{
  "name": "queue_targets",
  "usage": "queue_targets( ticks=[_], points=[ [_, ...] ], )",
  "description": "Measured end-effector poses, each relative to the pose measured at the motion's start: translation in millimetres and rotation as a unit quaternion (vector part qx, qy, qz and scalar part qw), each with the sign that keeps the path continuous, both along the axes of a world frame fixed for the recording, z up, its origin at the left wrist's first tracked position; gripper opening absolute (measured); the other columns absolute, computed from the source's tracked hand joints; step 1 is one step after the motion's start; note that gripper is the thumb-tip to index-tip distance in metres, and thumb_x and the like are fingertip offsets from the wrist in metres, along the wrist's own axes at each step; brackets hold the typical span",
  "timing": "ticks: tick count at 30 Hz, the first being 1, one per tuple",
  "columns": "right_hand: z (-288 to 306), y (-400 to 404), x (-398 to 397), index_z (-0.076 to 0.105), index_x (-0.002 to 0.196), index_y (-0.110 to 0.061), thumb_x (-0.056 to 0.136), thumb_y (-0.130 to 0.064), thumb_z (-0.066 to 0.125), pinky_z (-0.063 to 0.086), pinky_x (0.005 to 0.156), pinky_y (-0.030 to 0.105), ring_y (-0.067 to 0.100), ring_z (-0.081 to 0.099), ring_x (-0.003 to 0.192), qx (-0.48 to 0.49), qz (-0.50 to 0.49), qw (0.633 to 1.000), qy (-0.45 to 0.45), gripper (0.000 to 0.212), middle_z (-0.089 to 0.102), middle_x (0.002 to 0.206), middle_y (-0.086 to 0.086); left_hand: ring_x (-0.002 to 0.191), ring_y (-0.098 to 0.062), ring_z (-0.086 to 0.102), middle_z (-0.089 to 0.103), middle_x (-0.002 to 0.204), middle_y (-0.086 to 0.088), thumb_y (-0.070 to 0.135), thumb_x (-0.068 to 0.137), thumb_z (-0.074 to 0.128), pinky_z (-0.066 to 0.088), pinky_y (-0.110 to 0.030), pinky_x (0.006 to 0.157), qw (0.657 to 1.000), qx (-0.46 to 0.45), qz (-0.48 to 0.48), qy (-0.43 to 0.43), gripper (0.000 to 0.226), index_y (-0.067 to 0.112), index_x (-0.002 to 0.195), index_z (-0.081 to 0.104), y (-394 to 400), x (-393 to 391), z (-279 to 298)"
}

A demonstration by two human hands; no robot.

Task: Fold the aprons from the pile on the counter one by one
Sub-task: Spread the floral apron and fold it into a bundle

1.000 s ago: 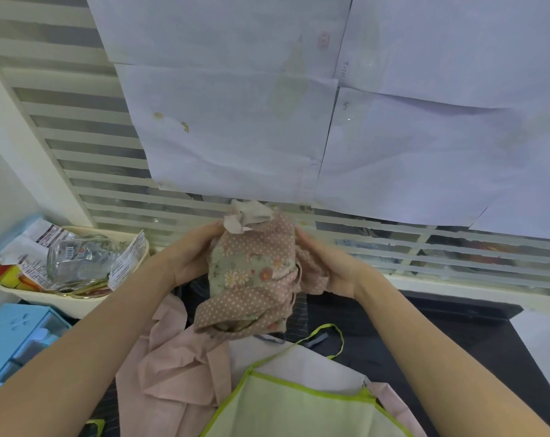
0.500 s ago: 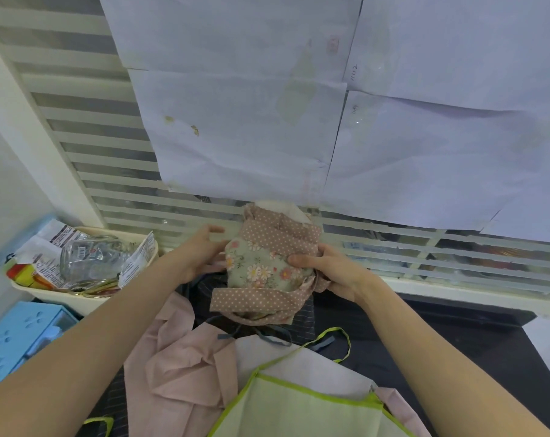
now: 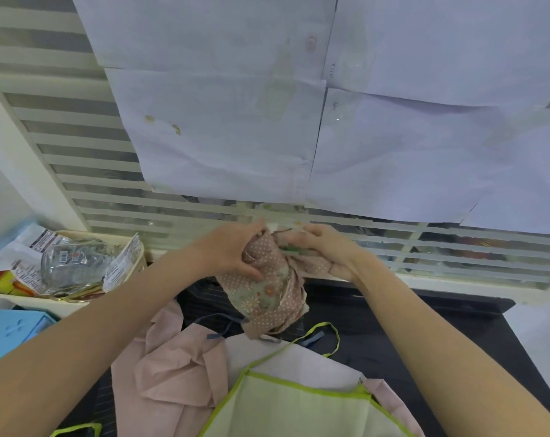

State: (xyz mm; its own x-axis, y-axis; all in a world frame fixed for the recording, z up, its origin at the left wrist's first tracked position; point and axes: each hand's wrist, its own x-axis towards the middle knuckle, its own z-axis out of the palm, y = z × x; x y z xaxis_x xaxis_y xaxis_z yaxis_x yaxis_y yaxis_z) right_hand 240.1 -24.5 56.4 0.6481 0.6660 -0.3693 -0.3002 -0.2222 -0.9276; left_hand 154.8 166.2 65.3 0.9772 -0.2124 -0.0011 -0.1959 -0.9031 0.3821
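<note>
Both hands, left hand and right hand, grip the bunched dotted apron at twelve o'clock above the pile; shaking it open first should help.

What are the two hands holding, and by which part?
Both grip the bunched dotted apron near its top: the left hand around its upper left side, the right hand on the cloth at the upper right.

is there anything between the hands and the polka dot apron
No. Both the left hand and right hand already grip the bunched polka dot apron directly, held above the apron pile.
</note>
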Motion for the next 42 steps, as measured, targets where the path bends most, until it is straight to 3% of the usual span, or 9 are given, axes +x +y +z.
queue_targets(
  ticks=[2,5,11,17,22,27,32,35,42],
  points=[
    [0.1,-4.5,10.4,0.059,0.102,0.001,0.089,-0.010,0.060,0.041,0.034,0.017,0.006,0.049,0.038,0.059,-0.114,0.988,0.085,0.017,0.059,0.059,0.001,0.098,-0.019,0.056,0.055,0.107,0.003,0.038,0.072,0.078,0.030,-0.019,0.069,0.995,0.091,-0.034,-0.031,0.063,0.013,0.122,0.050,-1.0,-8.0,-6.1],
    [-1.0,-7.5,20.0,0.049,0.090,0.000,0.098,-0.008,0.043,0.026,0.027,0.013,0.003,0.031,0.028,0.138,-0.215,0.936,0.241,0.013,0.042,0.044,-0.002,0.075,-0.016,0.061,0.062,0.089,0.002,0.043,0.056,0.086,0.034,-0.017,0.059,0.967,0.171,-0.077,-0.172,0.057,0.014,0.099,0.063,1.2,-16.5,-20.3],
    [-3.3,-12.6,8.4,0.047,0.116,0.010,0.096,0.003,0.040,0.052,0.054,0.021,0.011,0.051,0.052,0.137,-0.265,0.906,0.299,0.023,0.058,0.075,0.016,0.071,-0.021,0.066,0.066,0.084,-0.002,0.033,0.046,0.092,0.051,-0.027,0.054,0.965,0.130,-0.006,-0.229,0.055,0.010,0.090,0.068,13.8,-25.8,-34.4],
    [-7.6,-6.5,-20.8,0.048,0.090,-0.001,0.099,-0.001,0.037,0.046,0.035,0.022,0.014,0.059,0.040,0.096,-0.257,0.922,0.273,0.014,0.057,0.077,0.013,0.069,-0.023,0.060,0.064,0.085,-0.005,0.033,0.064,0.083,0.040,-0.027,0.059,0.948,-0.005,0.126,-0.293,0.043,0.005,0.091,0.065,18.3,-24.0,-23.7],
    [-36.2,13.8,-36.7,0.042,0.083,-0.014,0.097,0.002,0.032,0.036,0.045,0.019,0.011,0.040,0.059,-0.020,-0.267,0.962,0.044,0.024,0.049,0.076,0.003,0.064,-0.002,0.051,0.053,0.073,0.017,0.025,0.064,0.085,0.036,-0.010,0.058,0.929,-0.131,0.170,-0.302,0.032,0.015,0.082,0.060,-1.8,-25.9,-20.0],
    [-34.7,6.2,-29.1,0.055,0.100,-0.009,0.098,-0.009,0.047,0.045,0.047,0.019,0.009,0.052,0.060,0.082,-0.273,0.942,0.180,0.008,0.058,0.077,0.003,0.068,0.008,0.058,0.060,0.068,0.018,0.022,0.059,0.084,0.041,-0.004,0.062,0.911,-0.311,0.162,-0.217,0.033,0.024,0.077,0.058,-11.9,-26.3,-3.8],
    [-23.1,5.3,-21.5,0.059,0.101,-0.006,0.089,-0.014,0.060,0.055,0.055,0.019,0.013,0.058,0.074,0.180,-0.227,0.915,0.280,0.015,0.061,0.094,0.009,0.089,-0.024,0.067,0.071,0.094,-0.005,0.015,0.056,0.081,0.056,-0.035,0.078,0.815,-0.526,0.203,-0.135,0.045,0.009,0.098,0.066,-4.5,-19.7,-2.2],
    [-12.1,8.9,-15.1,0.059,0.099,-0.006,0.089,-0.016,0.060,0.055,0.058,0.021,0.018,0.060,0.076,0.163,-0.184,0.934,0.260,0.015,0.061,0.102,0.012,0.087,-0.018,0.069,0.073,0.093,-0.001,0.013,0.058,0.076,0.058,-0.028,0.070,0.752,-0.606,0.230,-0.117,0.048,0.007,0.105,0.065,-0.7,-19.0,-5.6],
    [8.7,13.4,-1.4,0.053,0.118,-0.002,0.089,0.001,0.055,0.060,0.066,0.032,0.028,0.068,0.088,0.191,-0.191,0.946,0.177,0.029,0.061,0.109,0.020,0.087,-0.015,0.069,0.073,0.096,0.000,0.007,0.065,0.071,0.057,-0.024,0.067,0.698,-0.666,0.240,-0.111,0.045,0.009,0.109,0.063,6.9,-18.8,0.6]
  ],
)
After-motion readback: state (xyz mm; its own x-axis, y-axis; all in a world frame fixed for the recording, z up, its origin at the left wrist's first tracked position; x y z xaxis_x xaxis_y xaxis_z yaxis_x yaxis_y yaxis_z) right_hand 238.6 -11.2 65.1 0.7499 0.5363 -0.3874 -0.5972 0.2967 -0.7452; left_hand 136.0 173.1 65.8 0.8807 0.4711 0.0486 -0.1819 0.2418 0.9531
